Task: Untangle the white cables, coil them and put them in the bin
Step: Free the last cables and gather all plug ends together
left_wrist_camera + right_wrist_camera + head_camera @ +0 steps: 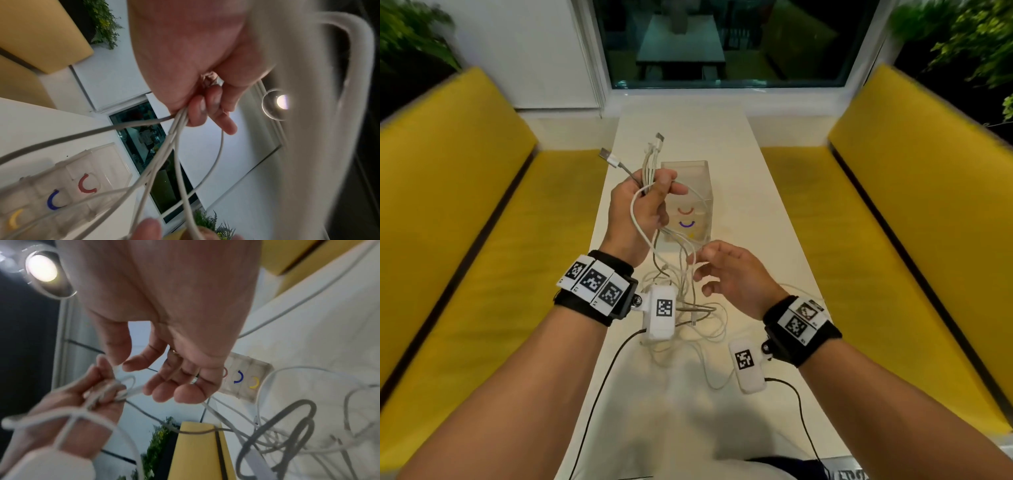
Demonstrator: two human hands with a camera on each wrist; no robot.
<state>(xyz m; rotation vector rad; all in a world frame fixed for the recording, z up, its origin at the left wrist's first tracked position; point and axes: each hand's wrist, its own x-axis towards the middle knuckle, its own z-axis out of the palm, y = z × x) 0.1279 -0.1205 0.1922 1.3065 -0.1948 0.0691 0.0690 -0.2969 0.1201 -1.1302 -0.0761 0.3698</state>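
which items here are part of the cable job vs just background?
Job:
- white cables, tangled on the table, several ends gripped in the left hand
- clear bin with coloured arcs
- right hand, fingers loose at the hanging strands

Background:
- yellow benches
- white table
- window
- plants

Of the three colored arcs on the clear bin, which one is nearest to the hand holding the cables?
The red arc. It is the topmost of the three on the bin, right beside the left hand that grips the cables; the blue and yellow arcs sit lower.
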